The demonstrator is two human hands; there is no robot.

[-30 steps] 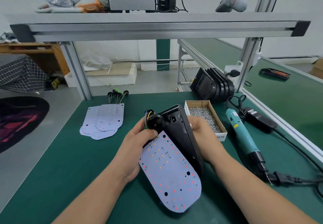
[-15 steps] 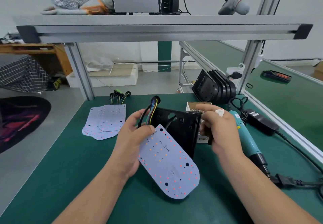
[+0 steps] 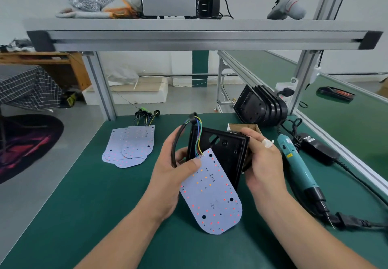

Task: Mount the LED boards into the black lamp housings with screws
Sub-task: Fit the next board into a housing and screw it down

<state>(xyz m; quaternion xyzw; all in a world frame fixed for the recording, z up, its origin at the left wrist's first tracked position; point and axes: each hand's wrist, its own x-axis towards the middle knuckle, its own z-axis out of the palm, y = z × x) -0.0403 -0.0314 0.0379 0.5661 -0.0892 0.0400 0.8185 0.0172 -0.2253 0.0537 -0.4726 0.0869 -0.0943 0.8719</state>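
Observation:
My left hand pinches the top corner of a white LED board, thumb on its face, together with the board's black cable; coloured wires run up to a black grommet. My right hand grips the right edge of a black lamp housing, held upright above the table with its open inside towards me. The board hangs in front of the housing's lower half, tilted down to the right. A white bandage wraps one right finger.
A pile of spare LED boards with wires lies at the left on the green table. Stacked black housings stand at the back right. A cardboard screw box sits behind the housing. A teal electric screwdriver and its power adapter lie right.
The housing has been turned from its back side to its open inside facing me and lifted. The cable and grommet now stick up above the housing; the board stays in my left hand.

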